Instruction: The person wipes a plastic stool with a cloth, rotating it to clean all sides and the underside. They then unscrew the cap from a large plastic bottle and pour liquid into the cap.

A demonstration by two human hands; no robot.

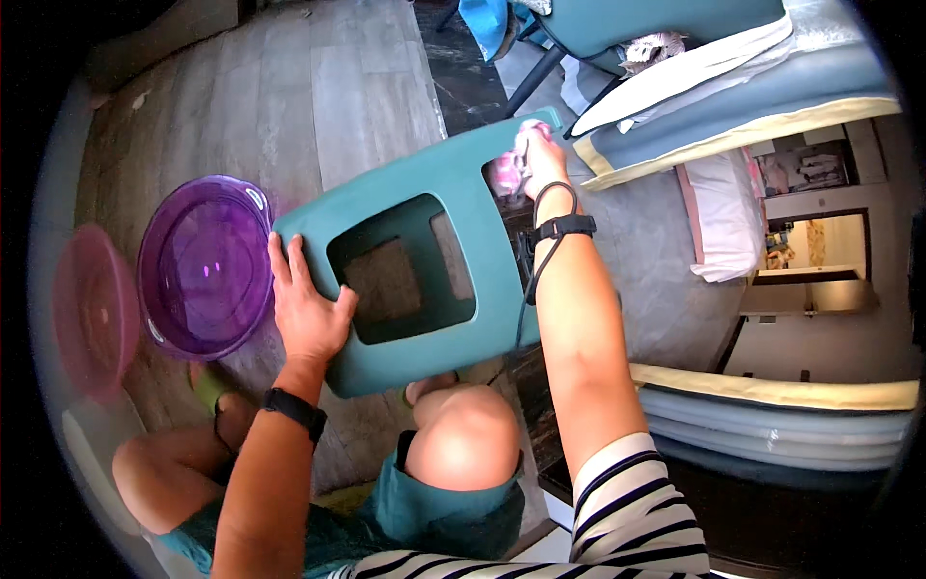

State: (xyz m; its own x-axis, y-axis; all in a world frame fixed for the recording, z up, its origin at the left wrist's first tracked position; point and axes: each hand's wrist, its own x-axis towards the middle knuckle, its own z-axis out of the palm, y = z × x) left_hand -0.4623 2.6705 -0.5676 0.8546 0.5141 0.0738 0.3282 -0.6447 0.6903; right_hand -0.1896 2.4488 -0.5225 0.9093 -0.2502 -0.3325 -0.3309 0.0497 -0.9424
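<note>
A teal plastic box-shaped piece [386, 183] with a large rounded square opening lies tilted over my knees. Through its opening I see its inner walls and another gap. My left hand [311, 314] rests on its left end with the fingers spread, the thumb beside the opening. At the far right end, my right hand [545, 159] is closed around a pink and white cloth [508, 174], pressed at a second cut-out in the plastic. Part of that cut-out is hidden by the hand and cloth.
A purple translucent basin [207, 270] stands on the floor at the left, with a pink basin [95, 311] beyond it. A teal chair [637, 24] is at the back right. Long padded blue-grey pieces with yellow edging [772, 425] border the right side.
</note>
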